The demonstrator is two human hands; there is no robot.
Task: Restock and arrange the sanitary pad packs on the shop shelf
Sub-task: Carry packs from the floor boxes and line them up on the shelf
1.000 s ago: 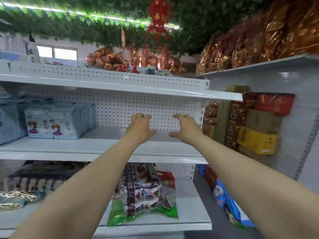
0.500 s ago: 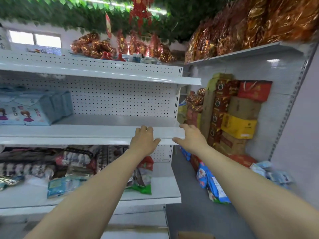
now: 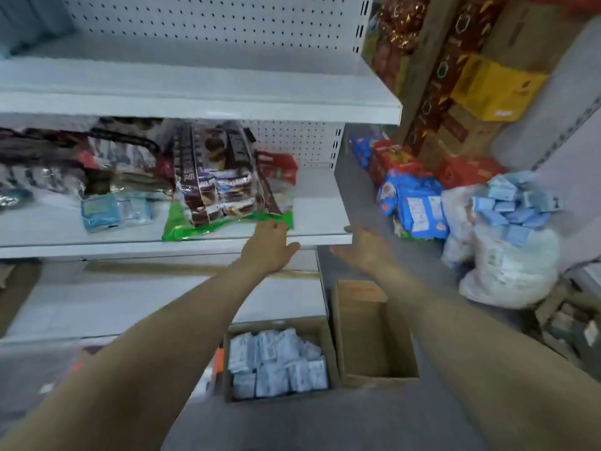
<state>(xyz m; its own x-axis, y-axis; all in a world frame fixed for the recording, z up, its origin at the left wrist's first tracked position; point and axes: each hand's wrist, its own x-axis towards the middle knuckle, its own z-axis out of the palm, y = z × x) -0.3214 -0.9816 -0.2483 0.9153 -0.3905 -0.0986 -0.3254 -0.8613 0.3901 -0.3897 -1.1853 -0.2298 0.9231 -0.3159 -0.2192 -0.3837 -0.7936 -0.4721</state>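
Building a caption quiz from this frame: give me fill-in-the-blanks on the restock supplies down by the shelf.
The carton of pale blue packs stands on the ___.
The second carton, right of it, is ___.
The white sack holds loose packs coloured ___.
Missing words: floor; empty; blue.

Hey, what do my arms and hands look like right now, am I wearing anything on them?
The left forearm and right forearm are bare, no sleeves in view. The left hand and right hand wear no gloves; no watch, bracelet or ring shows. The right side is motion-blurred, so small items there can't be ruled out.
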